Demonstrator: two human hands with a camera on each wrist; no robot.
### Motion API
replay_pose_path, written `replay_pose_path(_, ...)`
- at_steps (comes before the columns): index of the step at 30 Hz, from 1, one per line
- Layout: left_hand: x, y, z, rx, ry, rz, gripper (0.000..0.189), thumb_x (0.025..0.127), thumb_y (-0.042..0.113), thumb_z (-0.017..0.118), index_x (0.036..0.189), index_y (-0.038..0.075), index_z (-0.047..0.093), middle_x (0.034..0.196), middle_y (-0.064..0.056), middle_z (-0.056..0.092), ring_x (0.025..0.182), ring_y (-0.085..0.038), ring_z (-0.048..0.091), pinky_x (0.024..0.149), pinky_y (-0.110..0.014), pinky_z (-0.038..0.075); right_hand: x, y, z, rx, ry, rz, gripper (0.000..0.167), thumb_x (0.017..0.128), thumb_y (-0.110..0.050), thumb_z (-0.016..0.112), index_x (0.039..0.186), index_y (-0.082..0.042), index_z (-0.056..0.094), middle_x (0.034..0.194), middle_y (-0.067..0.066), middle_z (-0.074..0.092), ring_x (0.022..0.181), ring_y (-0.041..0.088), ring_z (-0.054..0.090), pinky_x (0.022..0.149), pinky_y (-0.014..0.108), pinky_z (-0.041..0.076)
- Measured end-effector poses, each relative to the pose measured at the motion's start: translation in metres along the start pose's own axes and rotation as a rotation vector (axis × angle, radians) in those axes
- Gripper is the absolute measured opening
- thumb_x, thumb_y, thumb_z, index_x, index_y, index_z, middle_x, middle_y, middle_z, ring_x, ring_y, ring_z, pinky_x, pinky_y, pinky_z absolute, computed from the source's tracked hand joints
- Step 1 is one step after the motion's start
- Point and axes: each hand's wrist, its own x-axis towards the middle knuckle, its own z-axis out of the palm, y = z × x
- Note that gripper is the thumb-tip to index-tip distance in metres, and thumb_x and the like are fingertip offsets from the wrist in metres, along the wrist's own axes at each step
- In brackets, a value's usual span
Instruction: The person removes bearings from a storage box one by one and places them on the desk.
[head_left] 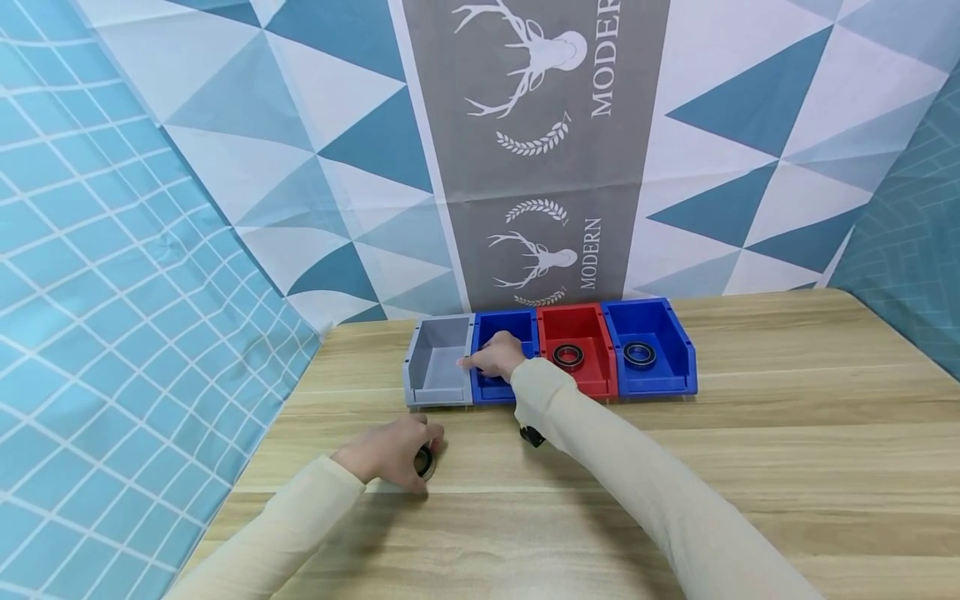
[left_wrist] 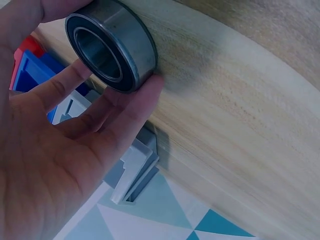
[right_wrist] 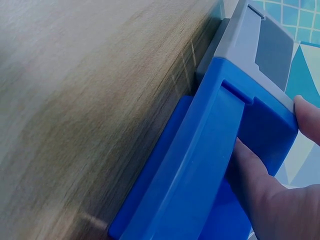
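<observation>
My left hand (head_left: 393, 452) holds a ball bearing (left_wrist: 111, 47) by its rim just above the table, thumb on one side and fingers on the other. The bearing has a steel outer ring and black seals. My right hand (head_left: 497, 354) reaches into the second bin from the left, a blue bin (right_wrist: 172, 172). One digit points down inside it and another lies at the rim beside the grey bin (head_left: 442, 354). Nothing shows between these two digits; the other fingers are hidden.
To the right of that hand stand a red bin (head_left: 573, 321) and another blue bin (head_left: 652, 385), each with a bearing lying in it. The bins form a row at the back of the wooden table (head_left: 787, 467), before a patterned cloth (head_left: 720, 125).
</observation>
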Motion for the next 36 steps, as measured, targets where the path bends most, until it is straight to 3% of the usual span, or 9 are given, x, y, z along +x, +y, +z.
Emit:
replay_pose_path(12, -0.0014, 0.0014, 0.0025, 0.0, 0.022, -0.019, 0.046, 0.061, 0.021, 0.088, 0.096, 0.013, 0.059, 0.09, -0.001, 0.054, 0.077, -0.011, 0.048, 0.066, -0.026, 0.045, 0.0046, 0.0007, 0.0027, 0.018, 0.007, 0.004, 0.066, 0.078, -0.029, 0.08, 0.129, 0.001, 0.052, 0.131, 0.016, 0.06, 0.109, 0.028, 0.068, 0.104, 0.043, 0.046)
replay_pose_path(21, -0.0037, 0.0047, 0.0006, -0.028, 0.018, -0.067, 0.046, 0.061, 0.02, 0.087, 0.097, 0.013, 0.059, 0.092, -0.003, 0.054, 0.079, -0.013, 0.05, 0.068, -0.03, 0.048, 0.0037, 0.0017, 0.0036, 0.01, 0.002, 0.004, 0.066, 0.078, -0.031, 0.08, 0.129, 0.0, 0.052, 0.131, 0.016, 0.059, 0.109, 0.028, 0.067, 0.105, 0.044, 0.045)
replay_pose_path(36, -0.0041, 0.0032, 0.0002, 0.006, 0.074, -0.034, 0.043, 0.062, 0.024, 0.082, 0.095, 0.012, 0.059, 0.09, -0.003, 0.055, 0.075, -0.012, 0.049, 0.064, -0.027, 0.046, 0.0038, 0.0028, 0.0025, -0.015, 0.013, -0.01, 0.067, 0.078, -0.033, 0.079, 0.13, 0.0, 0.053, 0.129, 0.016, 0.062, 0.108, 0.027, 0.068, 0.104, 0.043, 0.046)
